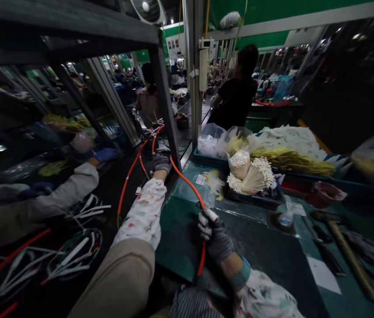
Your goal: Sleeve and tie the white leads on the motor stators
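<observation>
An orange cable [187, 181] runs from the far dark surface over the edge of the green bench [180, 238]. My right hand [214, 236], in a dark glove with white fingertips, is closed around this cable near the bench's front. My left arm, in a patterned white sleeve, reaches forward; my left hand [161, 161], also gloved, rests closed on the far part of the orange cable by the metal post [167, 110].
Bundles of white-tipped wires [251, 174] and yellow wires [293, 160] lie in a blue tray at the right. A hammer [342, 240] lies on the bench. A co-worker's blue-gloved hands [104, 154] work at left among wire harnesses [74, 256]. Another person [236, 97] stands behind.
</observation>
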The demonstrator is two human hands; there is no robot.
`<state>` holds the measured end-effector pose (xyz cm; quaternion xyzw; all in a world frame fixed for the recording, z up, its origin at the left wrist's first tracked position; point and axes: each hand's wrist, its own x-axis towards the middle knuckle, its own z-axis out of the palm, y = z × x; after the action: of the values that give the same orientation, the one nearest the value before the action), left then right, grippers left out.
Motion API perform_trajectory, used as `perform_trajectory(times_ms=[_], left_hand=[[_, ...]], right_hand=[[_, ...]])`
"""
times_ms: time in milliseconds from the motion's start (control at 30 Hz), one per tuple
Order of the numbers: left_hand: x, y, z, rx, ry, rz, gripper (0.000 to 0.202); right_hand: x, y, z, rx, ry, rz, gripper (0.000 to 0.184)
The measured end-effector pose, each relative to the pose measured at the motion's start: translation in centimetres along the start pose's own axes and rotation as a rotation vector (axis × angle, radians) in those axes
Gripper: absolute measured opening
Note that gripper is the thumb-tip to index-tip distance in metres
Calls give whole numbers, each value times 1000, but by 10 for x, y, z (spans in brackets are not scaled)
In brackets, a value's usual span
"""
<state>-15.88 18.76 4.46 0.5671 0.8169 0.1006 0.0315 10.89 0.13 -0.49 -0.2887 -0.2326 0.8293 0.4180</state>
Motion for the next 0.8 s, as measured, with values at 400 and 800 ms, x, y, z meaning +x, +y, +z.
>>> perform_trajectory(times_ms=[400,800], left_hand=[[-120,-53,0,-28,-23,-150,80],[-248,8,8,-300,-98,330,39]], right_hand=[[-82,27,-35,-318,-18,-112,45],[-149,-14,-69,-682,74,-267,48]])
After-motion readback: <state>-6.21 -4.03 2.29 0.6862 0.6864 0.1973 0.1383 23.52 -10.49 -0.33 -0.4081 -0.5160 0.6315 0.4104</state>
